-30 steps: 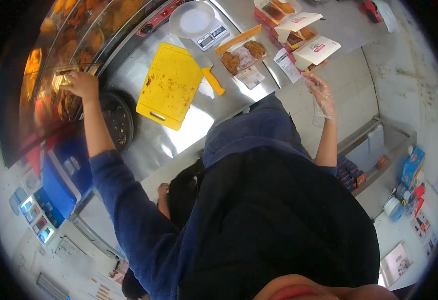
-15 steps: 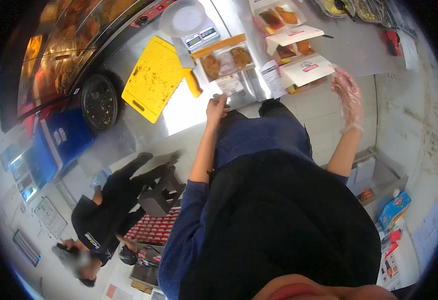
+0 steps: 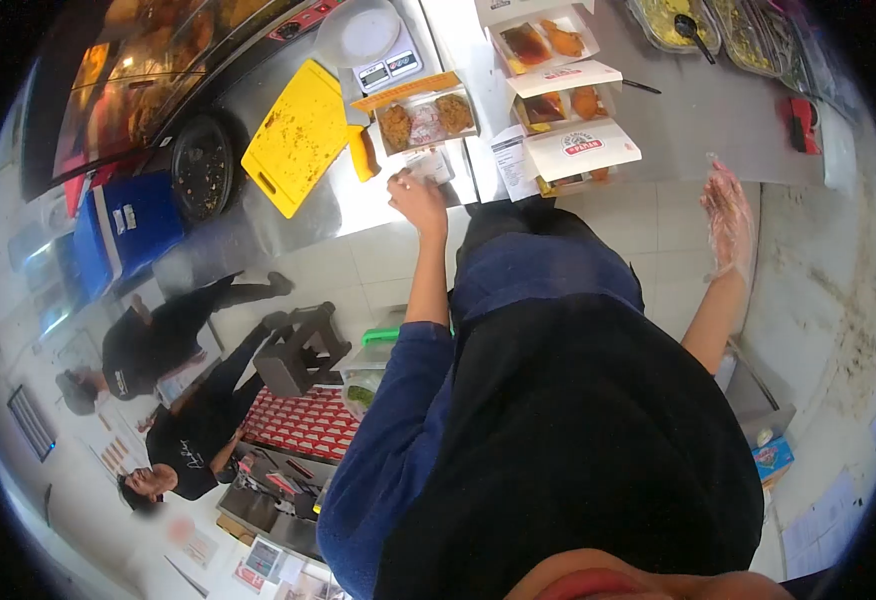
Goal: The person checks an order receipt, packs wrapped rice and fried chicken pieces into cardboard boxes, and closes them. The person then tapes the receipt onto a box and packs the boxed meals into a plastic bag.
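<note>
My left hand (image 3: pixel 417 199) is bare and rests at the counter's front edge, by a paper slip (image 3: pixel 429 165) below an open box of fried chicken (image 3: pixel 425 122). Its fingers are partly curled, and whether they grip anything is too small to tell. My right hand (image 3: pixel 727 215), in a clear plastic glove, hangs off the counter's right part with loosely spread fingers and nothing in it. A yellow cutting board (image 3: pixel 296 137) with crumbs lies left of a knife with a yellow handle (image 3: pixel 360 153). Open white-lidded food boxes (image 3: pixel 583 148) stand right of a printed receipt (image 3: pixel 512 163).
A kitchen scale (image 3: pixel 389 69) with a round bowl sits behind the board. A round black tray (image 3: pixel 202 167) and a blue box (image 3: pixel 129 229) are at left. Food trays (image 3: pixel 674 24) stand at the back right. Two people in black (image 3: pixel 180 450) are beyond a stool (image 3: pixel 301 350).
My left hand has moved from the heated display to the counter's front edge, near the slip. My right hand has moved right, away from the boxes. The view has shifted, and a second person shows.
</note>
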Demonstrator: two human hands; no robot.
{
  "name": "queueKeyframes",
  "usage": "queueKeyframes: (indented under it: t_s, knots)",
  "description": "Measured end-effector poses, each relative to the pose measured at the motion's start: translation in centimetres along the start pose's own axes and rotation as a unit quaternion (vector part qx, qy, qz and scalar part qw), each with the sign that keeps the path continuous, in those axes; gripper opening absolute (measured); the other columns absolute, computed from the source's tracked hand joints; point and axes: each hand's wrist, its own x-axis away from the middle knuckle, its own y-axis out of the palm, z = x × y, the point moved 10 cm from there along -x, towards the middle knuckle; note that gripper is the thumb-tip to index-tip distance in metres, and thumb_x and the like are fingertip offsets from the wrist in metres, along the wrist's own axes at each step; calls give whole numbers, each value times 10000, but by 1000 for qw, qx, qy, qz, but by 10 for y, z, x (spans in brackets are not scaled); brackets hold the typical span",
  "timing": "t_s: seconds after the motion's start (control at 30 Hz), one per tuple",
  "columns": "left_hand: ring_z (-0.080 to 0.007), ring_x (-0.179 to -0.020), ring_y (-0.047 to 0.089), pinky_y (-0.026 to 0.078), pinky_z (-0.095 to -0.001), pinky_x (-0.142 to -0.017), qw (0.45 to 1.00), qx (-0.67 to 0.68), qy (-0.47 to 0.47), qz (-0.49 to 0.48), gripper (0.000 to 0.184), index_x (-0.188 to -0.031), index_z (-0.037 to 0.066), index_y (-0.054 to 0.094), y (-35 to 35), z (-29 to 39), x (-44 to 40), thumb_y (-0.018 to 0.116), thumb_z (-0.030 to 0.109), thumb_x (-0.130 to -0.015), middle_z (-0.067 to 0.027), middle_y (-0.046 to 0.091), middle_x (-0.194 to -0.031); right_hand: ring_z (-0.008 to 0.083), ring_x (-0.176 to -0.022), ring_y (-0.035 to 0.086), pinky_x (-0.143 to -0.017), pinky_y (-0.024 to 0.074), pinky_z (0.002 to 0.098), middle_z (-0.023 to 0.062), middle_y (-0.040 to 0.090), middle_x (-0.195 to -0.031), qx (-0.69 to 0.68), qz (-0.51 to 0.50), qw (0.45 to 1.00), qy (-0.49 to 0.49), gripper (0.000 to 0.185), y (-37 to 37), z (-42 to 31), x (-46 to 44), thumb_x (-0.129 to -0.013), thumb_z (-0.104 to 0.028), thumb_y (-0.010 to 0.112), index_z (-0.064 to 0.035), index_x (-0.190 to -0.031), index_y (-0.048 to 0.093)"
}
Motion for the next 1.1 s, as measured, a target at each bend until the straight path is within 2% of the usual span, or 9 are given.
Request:
queueKeyframes:
  t_s: [0.03, 0.13, 0.33, 0.47, 0.53, 0.63, 0.77, 0.9, 1.1]
  knots:
    - [-314, -1294, 357, 277, -522, -1022, 997, 33, 61, -21, 858, -1333, 16, 355, 5, 15, -6, 807, 303, -662, -167, 449, -1317, 67, -902, 528, -820, 439, 241, -28, 591, -1063, -10, 5, 1000, -10, 398, 4, -3, 2, -885, -278, 668, -62, -1209, 591]
    - [-351, -1351, 292, 237, -553, -1045, 976, 1, 204, -70, 1045, -1404, 2, 301, -24, 77, -25, 831, 391, -591, -176, 319, -1447, 72, -904, 530, -825, 437, 247, -22, 590, -1061, -34, -6, 999, -19, 407, 17, -6, 10, -879, -286, 673, -65, -1211, 592]
    - [-330, -1366, 293, 247, -530, -1087, 896, -99, 389, -191, 1157, -1426, -14, 281, 32, 88, -72, 841, 458, -531, -175, 344, -1455, 56, -879, 547, -799, 433, 215, -46, 574, -970, -39, -39, 998, 3, 397, 38, 4, 33, -886, -219, 671, -88, -1245, 562]
    - [-336, -1310, 369, 280, -511, -1076, 884, -145, 399, -196, 1026, -1388, -22, 337, 59, 89, -88, 818, 396, -583, -181, 415, -1399, 80, -882, 526, -833, 419, 250, -19, 572, -990, -40, -2, 999, -5, 463, 39, 10, 48, -839, -303, 716, -64, -1214, 583]
    - [-316, -1234, 432, 294, -450, -1074, 893, -158, 408, -104, 784, -1348, -33, 381, 63, 87, -88, 713, 285, -714, -165, 470, -1334, 77, -881, 521, -830, 419, 253, -24, 562, -980, -50, 4, 999, -10, 472, 38, 16, 55, -837, -309, 718, -65, -1217, 579]
    - [-299, -1165, 478, 312, -452, -1052, 904, -144, 401, -34, 602, -1286, -21, 436, 71, 87, -89, 627, 179, -751, -147, 513, -1250, 69, -876, 512, -820, 416, 250, -30, 545, -969, -70, 11, 997, -4, 471, 40, 29, 65, -840, -308, 716, -68, -1221, 574]
    - [-307, -1171, 476, 282, -530, -1041, 927, -52, 343, -139, 659, -1254, -22, 431, 79, 79, -100, 687, 114, -661, -172, 518, -1189, 61, -859, 508, -786, 415, 229, -37, 539, -946, -103, 38, 994, 6, 417, 35, 44, 65, -872, -277, 681, -73, -1218, 572]
    - [-278, -1205, 474, 298, -529, -1010, 917, -114, 363, -121, 749, -1305, 23, 415, 78, 78, -98, 735, 143, -638, -146, 513, -1230, 61, -835, 514, -762, 420, 220, -40, 548, -926, -93, 81, 992, 4, 380, 34, 35, 68, -890, -261, 657, -68, -1206, 576]
    - [-257, -1260, 422, 225, -544, -1075, 922, -115, 330, -167, 730, -1401, 105, 371, 72, 92, -100, 654, 106, -728, -108, 465, -1325, 58, -786, 524, -709, 437, 227, -34, 572, -891, -64, 67, 996, -17, 318, 1, 19, 7, -899, -267, 635, -66, -1145, 619]
